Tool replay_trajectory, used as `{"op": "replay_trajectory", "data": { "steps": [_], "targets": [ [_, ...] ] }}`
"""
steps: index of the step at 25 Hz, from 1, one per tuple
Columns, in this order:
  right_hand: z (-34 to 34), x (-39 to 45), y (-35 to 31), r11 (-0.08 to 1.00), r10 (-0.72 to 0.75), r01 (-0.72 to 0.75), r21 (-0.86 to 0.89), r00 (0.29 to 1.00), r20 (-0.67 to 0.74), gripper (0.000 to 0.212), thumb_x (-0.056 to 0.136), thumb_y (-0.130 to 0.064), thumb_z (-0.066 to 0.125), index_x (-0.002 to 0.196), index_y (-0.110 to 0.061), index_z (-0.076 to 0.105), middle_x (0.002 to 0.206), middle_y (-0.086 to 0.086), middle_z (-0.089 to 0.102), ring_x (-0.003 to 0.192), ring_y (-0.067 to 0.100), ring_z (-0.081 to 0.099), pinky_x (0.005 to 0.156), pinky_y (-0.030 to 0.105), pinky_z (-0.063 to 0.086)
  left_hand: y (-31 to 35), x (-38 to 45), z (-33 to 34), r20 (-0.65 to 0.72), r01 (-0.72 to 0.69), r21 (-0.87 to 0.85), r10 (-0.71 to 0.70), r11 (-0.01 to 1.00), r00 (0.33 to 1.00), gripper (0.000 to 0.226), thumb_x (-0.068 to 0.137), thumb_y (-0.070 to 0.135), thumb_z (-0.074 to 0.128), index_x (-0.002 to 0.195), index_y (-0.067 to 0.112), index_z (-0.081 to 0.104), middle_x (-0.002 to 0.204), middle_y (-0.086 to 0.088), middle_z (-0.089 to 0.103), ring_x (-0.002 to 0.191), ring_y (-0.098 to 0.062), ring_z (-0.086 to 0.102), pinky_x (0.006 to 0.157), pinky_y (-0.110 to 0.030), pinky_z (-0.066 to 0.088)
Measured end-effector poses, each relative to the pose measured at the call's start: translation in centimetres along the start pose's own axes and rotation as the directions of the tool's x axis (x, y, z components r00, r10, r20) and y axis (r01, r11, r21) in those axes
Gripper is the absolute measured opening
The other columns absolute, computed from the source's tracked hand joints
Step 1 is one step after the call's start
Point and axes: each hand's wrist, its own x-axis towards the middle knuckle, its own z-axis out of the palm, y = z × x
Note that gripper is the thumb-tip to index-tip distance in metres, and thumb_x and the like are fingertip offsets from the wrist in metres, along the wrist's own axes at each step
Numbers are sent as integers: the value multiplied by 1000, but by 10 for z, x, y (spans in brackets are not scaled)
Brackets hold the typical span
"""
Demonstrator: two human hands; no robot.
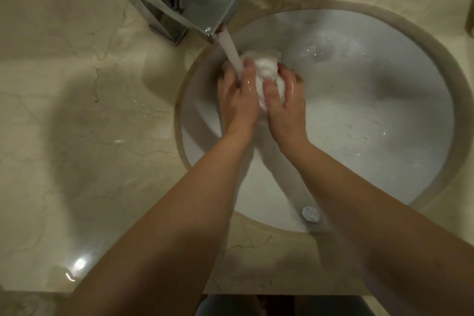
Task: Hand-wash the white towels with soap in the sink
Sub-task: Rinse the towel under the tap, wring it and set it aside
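white towel (266, 72): bunched into a wet wad, held over the left part of the sink bowl, between both hands, just under the tap stream. a lower fold shows between the two palms. surface looks foamy or glossy; whether that is soap or only water, cannot tell.

left hand (239, 100): fingers curled round the left side of the wad, thumb lying over its top. the water stream (232, 56) lands on the back of this hand's fingers. skin wet, shiny.

right hand (286, 105): fingers curled round the right side of the wad, thumb pressed on its front. the hands are close together, with the cloth squeezed in between. both forearms bare.

sink (384, 123): round white basin set under the counter, holding cloudy water with small bubbles and ripples on the right half. a round metal fitting (310, 214) sits on the near wall of the bowl, between the forearms.

faucet (179, 0): square chrome body, upper left of the basin, spout reaching over the rim, running.

counter (77, 110): beige veined marble all round the basin, with a bright light reflection near the lower left.
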Motion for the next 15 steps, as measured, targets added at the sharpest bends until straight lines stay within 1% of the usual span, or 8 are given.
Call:
{"op": "replay_trajectory", "data": {
  "steps": [2, 4, 5, 7, 9, 11, 13, 15],
  "targets": [
    [0, 6, -12, 1000, -20, 21, 16, 998, -58, 48, 93, -51, 43, 127, -21, 60, 127, 3, 55, 117, 14, 53, 101, 31, 44, 10, 1, 3, -51, -29, -3, 29, 1000, 998, 64, 82, 69, 45, 121, 22, 63, 117, -2, 63, 111, -18, 59, 102, -38, 44],
    [-3, 14, -20, 998, -44, 48, 29, 993, -112, 36, 92, -50, 40, 102, -27, 67, 100, -5, 64, 95, 10, 59, 85, 27, 46, 16, -1, 3, -110, -58, 89, 67, 994, 992, 50, 89, 64, 47, 112, 23, 64, 111, 3, 62, 106, -16, 57, 94, -30, 40],
    [-5, 18, -23, 999, -29, 32, 26, 993, -110, 28, 94, -46, 40, 86, -32, 63, 84, -11, 62, 82, 6, 57, 76, 26, 44, 17, -1, 1, -147, -50, 133, 70, 990, 987, 44, 92, 63, 48, 108, 25, 63, 110, 4, 62, 105, -16, 56, 91, -28, 39],
    [-6, 29, -26, 1000, 21, -21, 4, 998, -62, 31, 97, -39, 39, 71, -31, 54, 68, -11, 56, 66, 1, 51, 67, 26, 38, 15, 7, -2, -155, 8, 174, 20, 985, 988, 44, 94, 62, 46, 115, 28, 65, 116, 1, 65, 112, -19, 57, 97, -27, 39],
    [-3, 34, -24, 996, 83, -83, -33, 996, 13, 32, 97, -39, 35, 82, -24, 60, 77, -9, 61, 76, -1, 54, 75, 32, 41, 9, 15, -3, -98, 37, 286, -9, 958, 995, 49, 98, 58, 40, 124, 25, 65, 124, -4, 66, 121, -24, 55, 103, -27, 36],
    [1, 33, -16, 982, 57, -53, -180, 998, 13, 43, 95, -43, 31, 109, -24, 66, 107, -3, 67, 114, 14, 52, 102, 39, 35, 2, 15, 1, -112, -88, 360, 137, 929, 984, 58, 97, 55, 35, 125, 15, 66, 124, -11, 66, 122, -28, 55, 107, -31, 36],
    [4, 24, -11, 966, -98, 86, -246, 994, -39, 54, 93, -48, 28, 125, -22, 64, 131, 4, 60, 135, 26, 37, 114, 48, 24, -7, 9, 3, -100, -257, 313, 301, 914, 948, 62, 94, 50, 34, 128, 7, 64, 128, -15, 63, 123, -29, 52, 110, -38, 37],
    [6, 19, -4, 957, -243, 233, -170, 969, -42, 56, 93, -45, 31, 133, -17, 59, 142, 11, 49, 135, 31, 36, 112, 51, 29, -16, 8, 1, -43, -413, 273, 439, 869, 897, 60, 96, 43, 34, 135, 4, 58, 136, -16, 58, 127, -29, 50, 111, -42, 35]
  ]
}}
